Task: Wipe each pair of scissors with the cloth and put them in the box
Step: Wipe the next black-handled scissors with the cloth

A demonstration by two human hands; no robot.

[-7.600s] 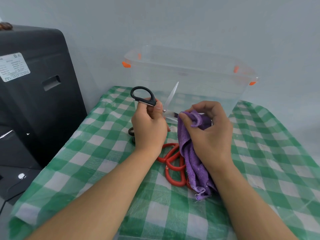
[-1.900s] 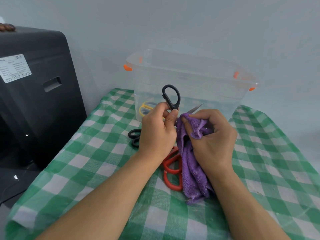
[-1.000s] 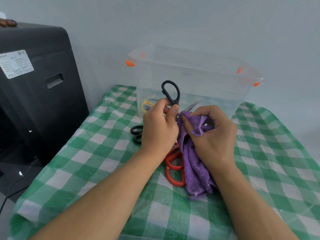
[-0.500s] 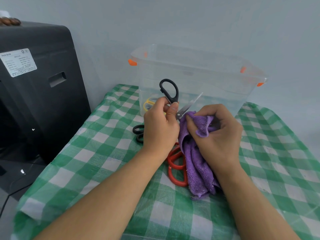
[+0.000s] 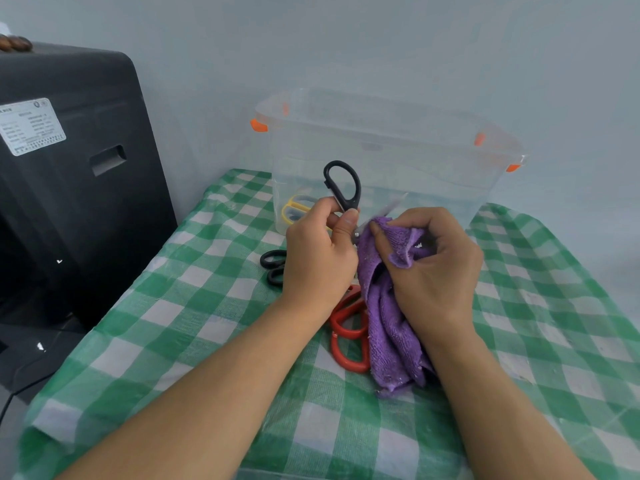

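left hand (image 5: 317, 258) pinches black scissors (image 5: 343, 185) while right hand (image 5: 433, 268) clenches the cloth (image 5: 388, 327) around the bare blade, which could nick fingers if it slips

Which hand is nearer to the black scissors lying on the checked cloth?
Left. The left hand sits just right of the lying black scissors, nearly overlapping them; the right hand is farther right, gripping the purple cloth.

Pale wall (image 5: 381, 39), black cabinet (image 5: 69, 188) left
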